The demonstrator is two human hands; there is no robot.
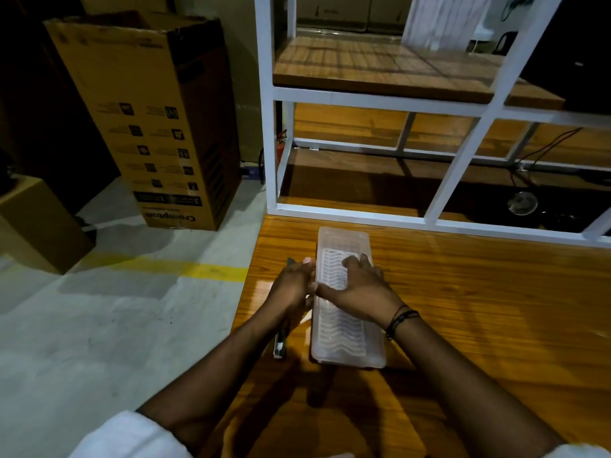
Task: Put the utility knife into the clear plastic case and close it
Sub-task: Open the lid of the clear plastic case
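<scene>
- The case [347, 299] is a long rounded-corner box of cloudy clear plastic, its top moulded with rows of wavy ridges; it lies lengthwise on the table [479, 309], near the table's left edge.
- The table is glossy orange-brown wood with fine straight grain and bright glare patches.
- The right hand [358, 292] lies flat across the middle of the case, fingers spread over the ridges, thumb reaching to the left long edge; it presses rather than grasps.
- A thin black cord bracelet [401, 320] rings the right wrist.
- The left hand [292, 287] sits against the case's left side, fingers curled toward that edge; whether they pinch the lid rim or only touch it I cannot tell, since the hand hides the contact.
- The knife [280, 342] lies on the table just left of the case, outside it, largely under the left hand and forearm: a slim dark bar with a pale patch near its near end, and a dark tip showing beyond the knuckles.
- The case seems shut, though the seam is too faint to be sure.
- A white square-tube metal rack [274, 127] with wooden shelves stands at the table's far edge.
- On the smooth grey concrete floor [115, 325], crossed by a yellow painted line [198, 269], stands a tall corrugated cardboard box [158, 120], printed upside down.
</scene>
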